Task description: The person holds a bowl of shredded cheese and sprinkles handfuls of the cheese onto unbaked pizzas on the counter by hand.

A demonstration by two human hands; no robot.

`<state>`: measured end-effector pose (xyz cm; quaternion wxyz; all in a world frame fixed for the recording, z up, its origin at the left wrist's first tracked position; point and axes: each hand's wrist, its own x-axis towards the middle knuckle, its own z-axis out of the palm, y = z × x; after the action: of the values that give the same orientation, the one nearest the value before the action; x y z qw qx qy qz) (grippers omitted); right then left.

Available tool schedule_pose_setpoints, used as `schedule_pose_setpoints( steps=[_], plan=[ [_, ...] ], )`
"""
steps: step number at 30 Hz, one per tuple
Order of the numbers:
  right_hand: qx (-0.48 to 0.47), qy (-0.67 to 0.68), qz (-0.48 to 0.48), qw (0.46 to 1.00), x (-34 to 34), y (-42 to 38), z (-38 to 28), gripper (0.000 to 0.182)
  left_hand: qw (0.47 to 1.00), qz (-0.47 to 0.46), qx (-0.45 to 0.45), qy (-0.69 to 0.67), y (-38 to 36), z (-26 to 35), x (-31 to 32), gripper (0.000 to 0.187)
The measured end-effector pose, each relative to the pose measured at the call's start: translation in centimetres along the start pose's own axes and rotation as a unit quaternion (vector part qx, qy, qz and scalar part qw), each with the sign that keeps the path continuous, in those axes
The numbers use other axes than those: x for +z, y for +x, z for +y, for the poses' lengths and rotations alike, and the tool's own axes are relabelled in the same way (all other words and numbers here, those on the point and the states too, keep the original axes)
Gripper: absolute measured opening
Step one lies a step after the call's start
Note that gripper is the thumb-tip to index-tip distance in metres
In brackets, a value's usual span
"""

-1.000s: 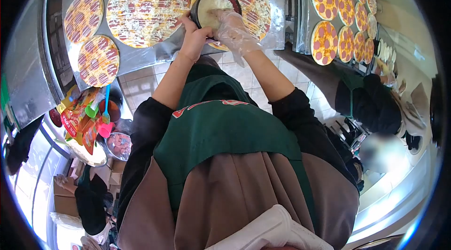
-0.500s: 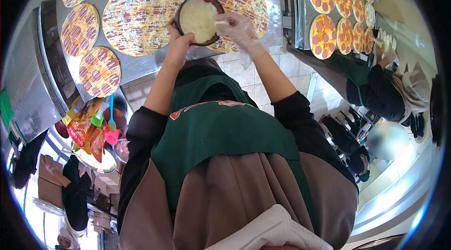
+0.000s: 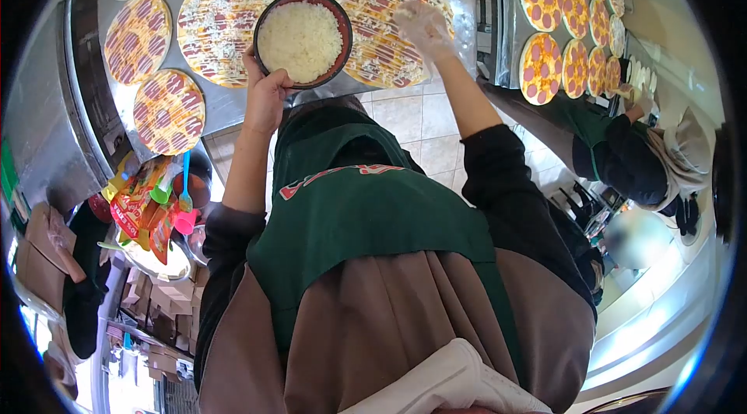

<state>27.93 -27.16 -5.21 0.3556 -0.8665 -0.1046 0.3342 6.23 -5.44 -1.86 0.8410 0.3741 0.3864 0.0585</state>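
While the left hand (image 3: 266, 99) held a dark bowl (image 3: 345, 54) of white shreds (image 3: 299, 40) over the facing edges of two large pizzas (image 3: 220, 21), the gloved right hand (image 3: 426, 29) hung above the right-hand pizza (image 3: 376, 31), fingers bunched, contents unclear.

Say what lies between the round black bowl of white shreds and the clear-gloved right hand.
Head view: part of a large round pizza striped with sauce shows between bowl and right hand.
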Motion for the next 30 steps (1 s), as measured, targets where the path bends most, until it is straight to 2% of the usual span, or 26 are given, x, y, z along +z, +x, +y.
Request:
schedule_pose_setpoints(
  steps=[2,3,4,6,7,9,10,12,16,18,22,24,28,30],
  plan=[
    [-0.070,0.027,0.047,0.996,-0.4,2.2,0.8,0.022,0.999,-0.020,-0.019,0.037,0.0,-0.7,-1.2,0.070],
    [0.007,-0.104,0.079,0.991,-0.8,2.9,-0.8,0.022,0.999,-0.018,-0.018,0.035,-0.3,-0.6,-1.1,0.070],
    [0.005,-0.106,0.077,0.991,-0.9,3.4,-0.8,0.022,1.000,-0.017,-0.017,0.020,-0.6,-0.6,-1.0,0.070],
    [-0.073,-0.114,0.130,0.982,-1.4,4.3,-0.5,0.023,1.000,-0.015,-0.016,0.003,-1.4,-0.3,-0.6,0.070],
    [-0.073,-0.116,0.129,0.982,-1.3,4.7,-0.1,0.023,1.000,-0.004,-0.017,-0.015,-1.8,-0.1,-0.3,0.070],
    [-0.083,-0.011,0.105,0.991,-1.0,4.8,0.4,0.022,0.999,0.007,-0.018,-0.034,-2.1,0.0,-0.5,0.070],
    [-0.082,-0.012,0.104,0.991,-0.8,4.5,0.6,0.022,0.999,0.003,-0.020,-0.027,-2.1,-0.1,-1.1,0.070],
    [-0.148,-0.037,0.041,0.987,-0.7,3.4,0.9,0.019,1.000,-0.001,-0.022,-0.021,-2.4,0.0,-1.4,0.071],
    [-0.180,0.002,0.030,0.983,1.1,0.4,0.1,0.017,0.999,0.022,-0.010,-0.044,-2.6,0.6,-2.2,0.072],
    [-0.022,-0.141,-0.044,0.989,1.6,-0.7,-1.3,0.024,0.999,0.019,0.001,-0.037,-2.5,0.7,-2.5,0.072],
    [-0.073,-0.125,-0.032,0.989,3.3,-1.3,-0.3,0.023,0.999,0.034,0.018,-0.038,-2.5,1.1,-2.7,0.072],
    [-0.154,-0.135,-0.013,0.979,3.3,-1.4,-0.5,0.020,0.999,0.033,0.015,-0.039,-2.5,1.1,-3.0,0.072],
    [-0.148,-0.163,-0.030,0.975,3.2,-2.1,-0.4,0.020,0.999,0.018,0.007,-0.037,-2.6,1.0,-3.0,0.072],
    [-0.105,-0.168,-0.005,0.980,3.3,-3.1,0.0,0.018,0.999,0.018,0.005,-0.040,-2.7,0.8,-3.0,0.072]
  ],
)
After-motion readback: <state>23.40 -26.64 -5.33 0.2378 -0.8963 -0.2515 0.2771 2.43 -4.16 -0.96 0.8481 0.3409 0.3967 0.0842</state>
